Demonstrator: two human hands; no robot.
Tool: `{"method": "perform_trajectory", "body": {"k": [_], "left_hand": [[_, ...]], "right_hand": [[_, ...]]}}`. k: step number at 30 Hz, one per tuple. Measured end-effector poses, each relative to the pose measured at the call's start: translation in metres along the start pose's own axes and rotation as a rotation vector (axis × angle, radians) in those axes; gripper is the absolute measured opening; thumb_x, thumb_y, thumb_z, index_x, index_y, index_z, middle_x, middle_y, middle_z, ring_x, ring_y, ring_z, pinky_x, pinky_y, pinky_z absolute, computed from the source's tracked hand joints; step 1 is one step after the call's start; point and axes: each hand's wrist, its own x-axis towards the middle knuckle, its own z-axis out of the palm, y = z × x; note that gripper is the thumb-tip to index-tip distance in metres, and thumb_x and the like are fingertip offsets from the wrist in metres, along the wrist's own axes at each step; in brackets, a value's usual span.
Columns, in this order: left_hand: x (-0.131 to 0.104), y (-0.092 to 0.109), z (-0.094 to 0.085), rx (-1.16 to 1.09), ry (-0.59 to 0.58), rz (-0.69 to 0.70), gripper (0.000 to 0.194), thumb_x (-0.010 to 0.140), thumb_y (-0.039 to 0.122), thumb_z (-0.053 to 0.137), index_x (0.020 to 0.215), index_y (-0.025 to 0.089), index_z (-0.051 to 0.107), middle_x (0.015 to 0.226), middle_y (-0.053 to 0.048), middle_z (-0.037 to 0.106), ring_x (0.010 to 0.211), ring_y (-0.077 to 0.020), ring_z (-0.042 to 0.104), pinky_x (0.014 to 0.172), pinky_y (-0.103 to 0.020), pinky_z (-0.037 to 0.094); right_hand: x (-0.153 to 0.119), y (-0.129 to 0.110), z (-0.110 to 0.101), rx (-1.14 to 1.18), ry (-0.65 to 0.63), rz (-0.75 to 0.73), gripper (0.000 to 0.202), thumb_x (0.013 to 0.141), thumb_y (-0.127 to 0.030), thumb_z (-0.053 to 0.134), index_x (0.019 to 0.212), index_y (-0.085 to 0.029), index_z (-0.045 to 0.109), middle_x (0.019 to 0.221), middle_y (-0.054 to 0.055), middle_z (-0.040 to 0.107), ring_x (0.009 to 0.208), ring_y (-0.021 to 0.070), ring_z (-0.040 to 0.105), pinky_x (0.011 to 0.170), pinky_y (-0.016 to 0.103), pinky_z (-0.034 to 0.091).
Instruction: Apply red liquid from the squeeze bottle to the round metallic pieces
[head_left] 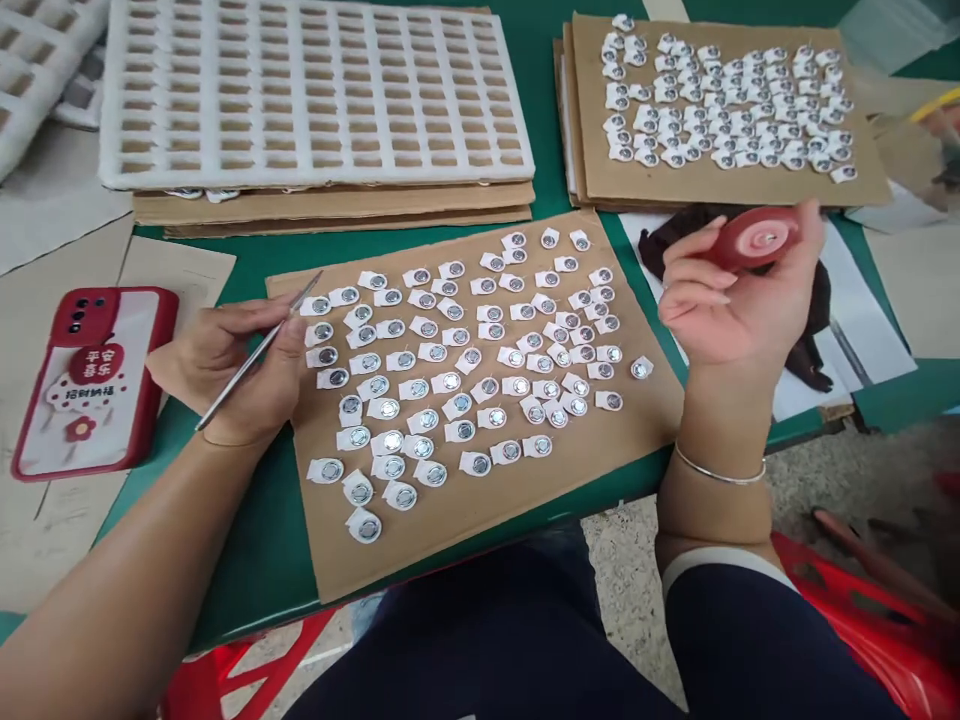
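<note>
Here we are at the green table (255,560), and the brown cardboard sheet (420,540) is lying right in the middle, carrying the small white pieces (460,431) with their round silvery centres. They are sitting in loose, uneven rows, with one piece lying off by itself near the sheet's right edge.

Over at the sheet's left edge, the left hand (251,375) is closing its thumb and fingers around a thin metal stick (259,352). The stick is slanting, its upper tip reaching over the sheet's upper left corner beside the pieces, its other end lying back across the hand.

And above the sheet's right side, the right hand (739,300) is gripping a round red disc (756,238), palm turning up, the fingers and thumb curling around it; the disc is looking blurred.

Left of the sheet, a phone (101,385) in a red-edged case is resting on papers. Behind the sheet, a white tray (112,110) full of openings is lying on stacked cardboard (330,212). Behind and to the right, another cardboard stack (750,187) is holding more white pieces, and below it, a dark item (810,368) is lying on white paper (859,345).
</note>
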Motion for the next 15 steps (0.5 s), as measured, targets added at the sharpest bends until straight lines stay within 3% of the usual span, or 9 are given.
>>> {"method": "perform_trajectory", "body": {"k": [3, 7, 11, 15], "left_hand": [[0.003, 0.004, 0.000, -0.060, 0.021, -0.015, 0.019, 0.064, 0.012, 0.071, 0.081, 0.007, 0.068, 0.083, -0.010, 0.072, 0.075, -0.0228, 0.068, 0.069, -0.038, 0.057], [0.005, 0.006, 0.001, -0.023, 0.022, -0.075, 0.020, 0.065, 0.015, 0.071, 0.083, 0.006, 0.068, 0.083, -0.010, 0.071, 0.075, -0.0227, 0.068, 0.068, -0.037, 0.057], [0.004, 0.000, 0.000, 0.118, -0.030, -0.090, 0.020, 0.068, 0.018, 0.070, 0.086, 0.010, 0.069, 0.090, -0.006, 0.071, 0.078, -0.0188, 0.067, 0.070, -0.032, 0.056], [0.000, -0.013, -0.002, 0.167, -0.028, -0.101, 0.023, 0.070, 0.024, 0.071, 0.087, 0.008, 0.067, 0.092, -0.005, 0.070, 0.085, -0.0188, 0.066, 0.077, -0.034, 0.054]], "right_hand": [[-0.002, -0.003, 0.001, -0.036, -0.030, -0.106, 0.068, 0.074, -0.056, 0.018, 0.072, -0.008, 0.066, 0.067, -0.005, 0.063, 0.048, -0.0039, 0.045, 0.040, 0.013, 0.023], [0.001, 0.007, 0.000, -0.171, -0.070, -0.103, 0.032, 0.066, -0.051, 0.059, 0.070, -0.019, 0.065, 0.067, -0.005, 0.062, 0.046, -0.0007, 0.041, 0.035, 0.011, 0.025], [0.005, 0.025, -0.002, -0.453, -0.119, -0.087, 0.041, 0.076, -0.059, 0.043, 0.077, -0.022, 0.062, 0.071, -0.004, 0.056, 0.045, -0.0005, 0.031, 0.039, 0.015, 0.019], [0.008, 0.035, -0.003, -0.485, -0.123, -0.019, 0.045, 0.077, -0.061, 0.036, 0.078, -0.022, 0.058, 0.073, -0.003, 0.052, 0.046, 0.0007, 0.026, 0.039, 0.016, 0.016]]}}
